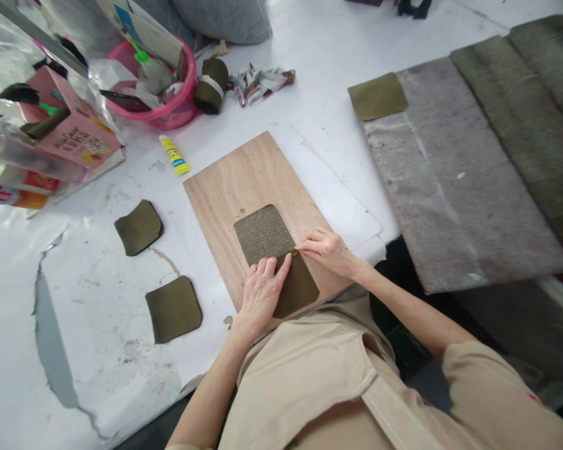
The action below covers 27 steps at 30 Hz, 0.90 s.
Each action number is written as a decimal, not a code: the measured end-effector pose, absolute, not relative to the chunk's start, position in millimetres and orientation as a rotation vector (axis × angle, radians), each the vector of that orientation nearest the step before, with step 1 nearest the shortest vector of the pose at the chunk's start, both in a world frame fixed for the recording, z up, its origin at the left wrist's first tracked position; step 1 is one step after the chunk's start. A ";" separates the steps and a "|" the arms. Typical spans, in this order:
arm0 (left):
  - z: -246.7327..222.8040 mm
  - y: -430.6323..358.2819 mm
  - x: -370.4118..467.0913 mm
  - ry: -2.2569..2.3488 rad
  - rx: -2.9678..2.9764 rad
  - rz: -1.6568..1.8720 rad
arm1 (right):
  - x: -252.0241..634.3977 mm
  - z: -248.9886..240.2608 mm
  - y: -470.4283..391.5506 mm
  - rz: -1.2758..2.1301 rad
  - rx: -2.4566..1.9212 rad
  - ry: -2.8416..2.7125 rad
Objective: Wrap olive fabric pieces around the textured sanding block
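Observation:
A wooden board (244,165) lies before me at the table's edge. On it is a grey-brown textured fabric piece (263,232) with rounded far corners. A smooth olive fabric piece (300,287) adjoins its near end, where the two meet in a seam or overlap; I cannot tell which. My left hand (263,284) presses down at this line, its fingers stretched out flat. At the line's right end, my right hand (326,250) pinches the olive fabric's edge between thumb and fingers.
Two olive fabric pieces (173,309) lie left of the board. Beyond it are a yellow glue tube (174,156), a pink basket (157,119), a rolled olive strip (211,85) and a pink box (70,125). A grey padded board (450,156) with an olive patch stands right.

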State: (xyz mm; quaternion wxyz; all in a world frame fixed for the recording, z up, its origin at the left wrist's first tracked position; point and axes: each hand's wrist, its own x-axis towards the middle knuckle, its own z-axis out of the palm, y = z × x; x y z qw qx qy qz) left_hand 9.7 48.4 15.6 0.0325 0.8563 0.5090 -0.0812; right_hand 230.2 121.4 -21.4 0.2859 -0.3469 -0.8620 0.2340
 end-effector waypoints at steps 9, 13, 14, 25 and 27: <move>16.4 50.1 10.2 1.566 2.628 -0.249 | 226.5 -18.3 118.0 0.553 -0.937 -2.368; 20.2 52.8 12.6 1.550 2.653 -0.302 | 226.6 -19.2 117.3 0.477 -0.934 -2.429; 21.3 53.4 13.3 1.548 2.655 -0.314 | 227.0 -19.4 117.4 0.457 -0.932 -2.447; 25.0 54.7 20.4 1.558 2.653 -0.326 | 234.9 -16.8 113.5 0.422 -0.896 -2.505; 25.5 55.5 22.9 1.566 2.661 -0.344 | 237.3 -17.6 111.1 0.414 -0.932 -2.510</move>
